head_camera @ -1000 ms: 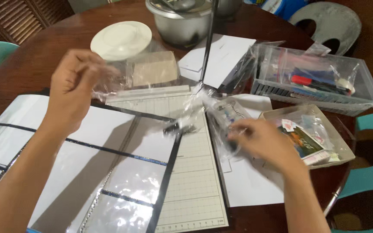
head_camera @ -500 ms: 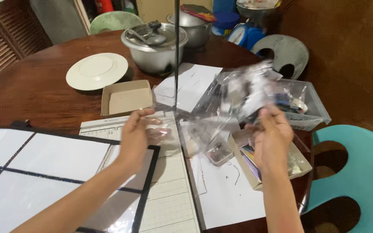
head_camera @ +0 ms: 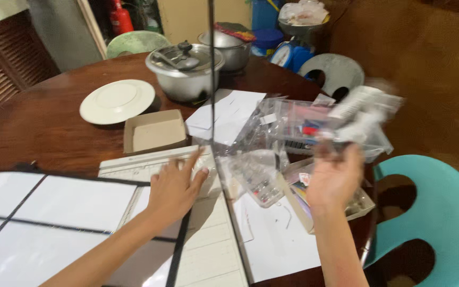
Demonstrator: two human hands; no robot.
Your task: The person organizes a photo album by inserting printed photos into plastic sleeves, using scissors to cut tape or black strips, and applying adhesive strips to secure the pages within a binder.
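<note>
Clear plastic bags (head_camera: 365,114), blurred, pinched up in right hand (head_camera: 336,178) over clear tray (head_camera: 314,130). Left hand (head_camera: 176,186) flat, fingers spread, on cutting mat (head_camera: 208,234). Cardboard box (head_camera: 154,132), plate (head_camera: 117,101), pot (head_camera: 186,72) beyond.

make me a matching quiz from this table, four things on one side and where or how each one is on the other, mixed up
Things:
1. white plate
2. cardboard box
3. metal pot
4. left hand

Places or states:
A. open and empty, just in front of the plate
B. lid on, at the far side of the table
C. flat on the cutting mat, fingers spread
D. bare, on the wood left of the pot

Pairs: 1-D, 2-A, 3-B, 4-C
</note>
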